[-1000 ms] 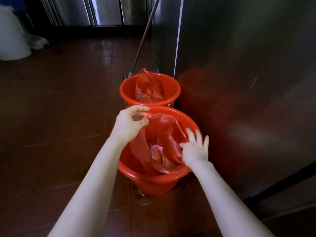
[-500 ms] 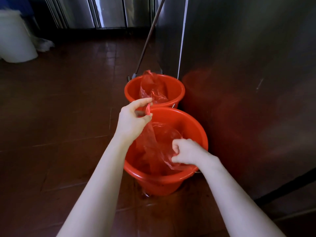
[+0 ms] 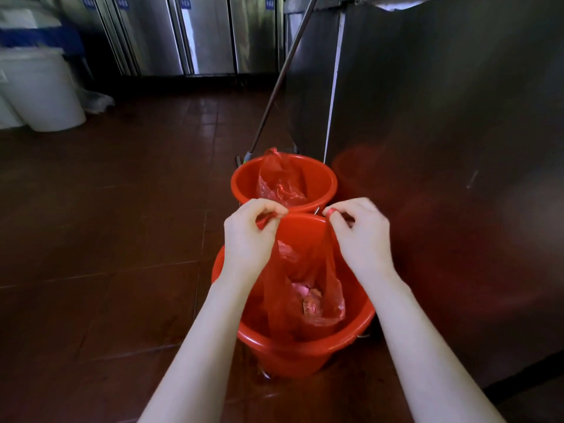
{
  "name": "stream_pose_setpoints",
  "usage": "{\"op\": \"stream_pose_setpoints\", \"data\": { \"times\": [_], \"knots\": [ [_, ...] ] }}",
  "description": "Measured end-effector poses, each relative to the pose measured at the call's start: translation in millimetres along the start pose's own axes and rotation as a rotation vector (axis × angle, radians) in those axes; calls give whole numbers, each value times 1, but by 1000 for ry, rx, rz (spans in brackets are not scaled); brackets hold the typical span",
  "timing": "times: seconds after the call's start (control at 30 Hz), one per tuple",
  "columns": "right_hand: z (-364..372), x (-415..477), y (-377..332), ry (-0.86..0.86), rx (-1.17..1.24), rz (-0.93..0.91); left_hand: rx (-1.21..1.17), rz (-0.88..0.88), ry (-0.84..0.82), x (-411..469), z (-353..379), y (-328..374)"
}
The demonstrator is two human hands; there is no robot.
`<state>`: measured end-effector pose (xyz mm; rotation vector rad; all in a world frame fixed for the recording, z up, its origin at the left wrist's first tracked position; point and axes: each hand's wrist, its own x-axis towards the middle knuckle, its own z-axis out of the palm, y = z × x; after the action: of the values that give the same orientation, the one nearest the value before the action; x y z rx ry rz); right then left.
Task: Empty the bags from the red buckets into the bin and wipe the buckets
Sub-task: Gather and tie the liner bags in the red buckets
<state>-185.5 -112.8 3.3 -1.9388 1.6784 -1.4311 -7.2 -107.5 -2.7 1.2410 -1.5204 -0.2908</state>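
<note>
Both hands pinch the top of a red bag [image 3: 300,288] above the near red bucket [image 3: 293,351] — left hand [image 3: 248,236], right hand [image 3: 361,236]; behind it, a second bucket [image 3: 323,186] holds another red bag [image 3: 279,181]; a white bin [image 3: 41,90] stands far left — a mop handle [image 3: 282,74] leans on steel cabinets [image 3: 442,117].

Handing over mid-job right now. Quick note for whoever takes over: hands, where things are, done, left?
Left hand and right hand each pinch a top edge of the thin red plastic bag, its bottom inside the near red plastic bucket.
The far red plastic bucket holds its own crumpled red bag.
White round tub, likely the bin, stands far left.
Done: nothing emptied.
Left: both bags to bin, wipe both buckets.
</note>
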Motion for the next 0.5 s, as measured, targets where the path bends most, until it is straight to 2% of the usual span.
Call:
{"op": "stream_pose_setpoints", "data": {
  "times": [0.1, 0.17, 0.27, 0.43, 0.5],
  "knots": [
    [17, -3, -6, -191, 389, 352, -171, -178, -124, 2, 1, -3],
    [30, -9, -5, -218, 503, 499, -256, -261, -241, 1, 3, -4],
    [46, -15, -1, -211, 312, 536, -325, -309, -344, 0, 8, -4],
    [55, -23, -3, -77, 320, 493, -243, -442, -228, -7, 19, -6],
    [54, -23, -5, -132, 336, 499, -240, -552, -203, -9, 23, -8]
  ]
}}
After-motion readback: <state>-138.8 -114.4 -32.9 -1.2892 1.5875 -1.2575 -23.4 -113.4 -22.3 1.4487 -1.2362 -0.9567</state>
